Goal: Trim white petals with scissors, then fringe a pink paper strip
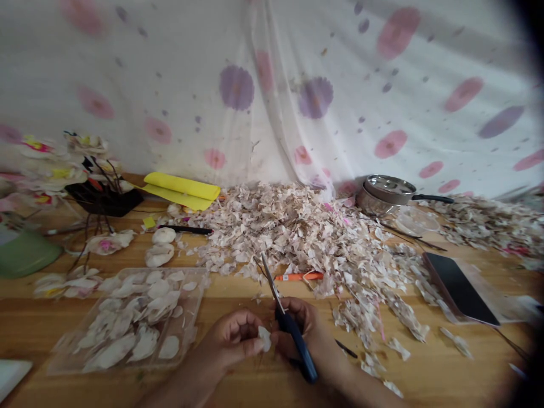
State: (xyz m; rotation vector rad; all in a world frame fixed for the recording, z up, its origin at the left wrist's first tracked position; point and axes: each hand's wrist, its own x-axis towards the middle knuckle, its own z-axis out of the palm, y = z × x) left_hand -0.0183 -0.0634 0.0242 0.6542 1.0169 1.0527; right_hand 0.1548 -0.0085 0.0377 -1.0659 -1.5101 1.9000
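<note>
My left hand is closed, pinching a small white petal-shaped piece between thumb and fingers near the table's front edge. My right hand grips blue-handled scissors, whose blades point up and away over the wood. The two hands nearly touch, with the white piece right beside the scissors' pivot. A clear plastic tray holding several white cut petals lies just left of my left hand.
A big heap of pale scraps covers the middle of the wooden table. An orange pen, a black phone, a steel pan, yellow sheets and artificial flowers in a black pot lie around.
</note>
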